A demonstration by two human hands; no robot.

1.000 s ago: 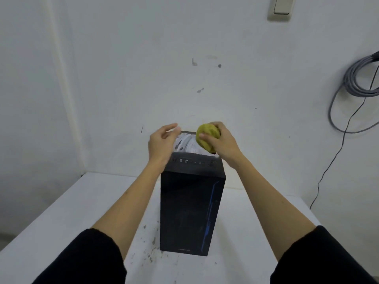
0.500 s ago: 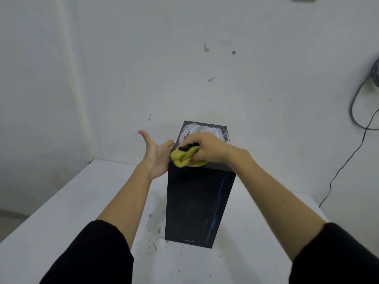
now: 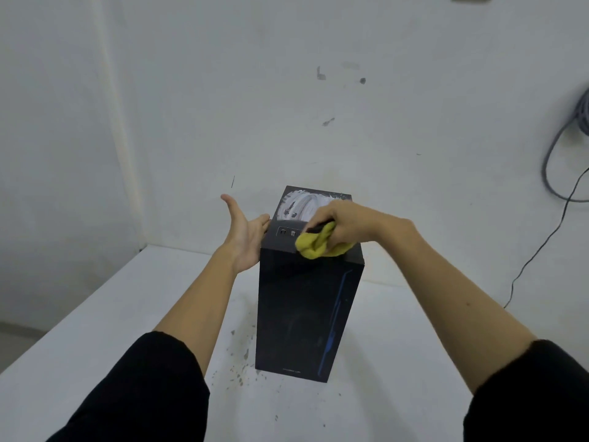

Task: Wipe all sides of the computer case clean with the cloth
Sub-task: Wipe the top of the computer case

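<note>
A black computer case (image 3: 302, 314) stands upright on the white table (image 3: 95, 339), with a blue line down its front and a whitish dusty patch on its top. My right hand (image 3: 341, 224) is shut on a bunched yellow cloth (image 3: 318, 245), which presses on the near edge of the case's top. My left hand (image 3: 245, 237) is flat and open against the upper left side of the case, thumb pointing up.
White walls close in behind and to the left. A coil of grey cable (image 3: 567, 148) hangs on the wall at the right, with a thin black wire trailing down. Dark specks (image 3: 239, 368) mark the table left of the case's base.
My right hand drew the cloth from the far part of the case's top to its near edge. My left hand left the top rim and now lies flat against the left side.
</note>
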